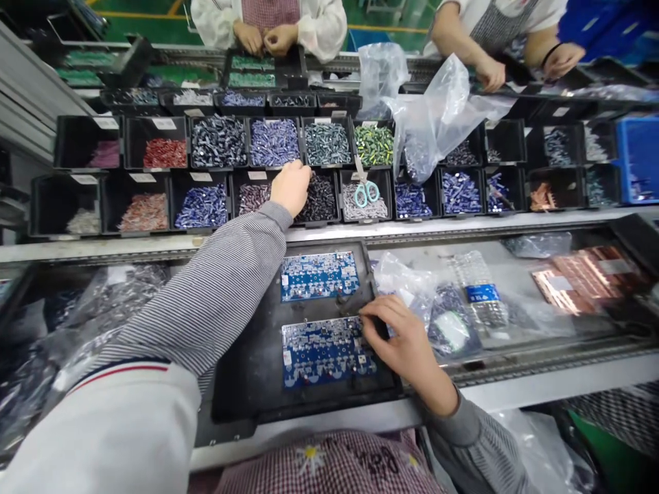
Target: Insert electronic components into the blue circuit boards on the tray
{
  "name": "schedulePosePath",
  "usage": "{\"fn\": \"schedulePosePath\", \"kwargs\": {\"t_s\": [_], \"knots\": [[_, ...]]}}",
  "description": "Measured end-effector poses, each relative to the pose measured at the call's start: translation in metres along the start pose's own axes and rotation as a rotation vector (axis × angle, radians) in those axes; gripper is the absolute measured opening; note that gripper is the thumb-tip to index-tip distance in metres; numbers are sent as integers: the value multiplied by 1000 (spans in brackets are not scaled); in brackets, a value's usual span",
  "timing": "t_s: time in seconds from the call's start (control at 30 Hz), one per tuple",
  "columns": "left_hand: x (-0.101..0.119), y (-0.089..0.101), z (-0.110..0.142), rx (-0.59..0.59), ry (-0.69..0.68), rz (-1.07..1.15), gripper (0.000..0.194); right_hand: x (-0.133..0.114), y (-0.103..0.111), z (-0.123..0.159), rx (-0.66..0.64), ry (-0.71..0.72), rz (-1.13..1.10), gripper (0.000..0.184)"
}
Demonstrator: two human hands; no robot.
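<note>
My left hand (292,188) reaches over the front edge of the bin of blue-violet components (274,142), above the bin of black components (320,197). Its fingers curl downward and their tips are hidden, so what they hold cannot be made out. My right hand (404,339) is at the upper right corner of the lower blue circuit board (324,353). Thumb and index finger come together there; anything between them is too small to name. A second blue circuit board (319,276) lies farther back on the same black tray (247,384).
Two rows of black component bins (200,199) span the bench. Turquoise-handled scissors (366,193) stand in a bin of grey parts. Plastic bags (437,110) cover some bins. Copper-coloured parts (587,278) lie at the right. Two co-workers' hands (265,39) show across the bench.
</note>
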State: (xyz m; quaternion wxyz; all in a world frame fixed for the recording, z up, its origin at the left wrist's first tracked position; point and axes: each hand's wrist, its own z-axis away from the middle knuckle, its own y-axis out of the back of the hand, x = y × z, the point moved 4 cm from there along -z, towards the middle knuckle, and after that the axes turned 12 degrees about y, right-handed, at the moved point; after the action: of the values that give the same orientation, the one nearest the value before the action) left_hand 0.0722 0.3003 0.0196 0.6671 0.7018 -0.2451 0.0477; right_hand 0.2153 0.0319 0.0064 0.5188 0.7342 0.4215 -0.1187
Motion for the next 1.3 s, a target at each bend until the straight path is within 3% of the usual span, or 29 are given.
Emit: {"fn": "schedulePosePath", "kwargs": {"t_s": [0.23, 0.4, 0.5, 0.63, 0.8, 0.9, 1.07, 1.2, 1.3], "knots": [[-4, 5, 0, 20, 85, 255, 23, 2, -12, 15, -109, -3, 5, 15], [-8, 12, -3, -18, 219, 594, 18, 4, -13, 18, -125, -15, 24, 17], [2, 17, 13, -177, 349, 950, 16, 5, -13, 19, -143, 9, 38, 17], [28, 15, 70, -480, 437, 1236, 28, 5, -15, 21, -167, 43, 72, 18], [44, -11, 163, -814, 488, 1180, 13, 3, -17, 25, -165, 54, 143, 13], [44, -24, 197, -883, 492, 1084, 12, -1, -13, 23, -102, 50, 93, 13], [46, -34, 217, -1019, 507, 1101, 7, -10, 0, 14, 53, 65, -9, 17], [43, -29, 217, -988, 486, 1108, 8, -6, 1, 12, -21, 108, -28, 19], [37, -25, 217, -972, 558, 1191, 12, 6, -4, 15, -120, 108, 29, 22]]}}
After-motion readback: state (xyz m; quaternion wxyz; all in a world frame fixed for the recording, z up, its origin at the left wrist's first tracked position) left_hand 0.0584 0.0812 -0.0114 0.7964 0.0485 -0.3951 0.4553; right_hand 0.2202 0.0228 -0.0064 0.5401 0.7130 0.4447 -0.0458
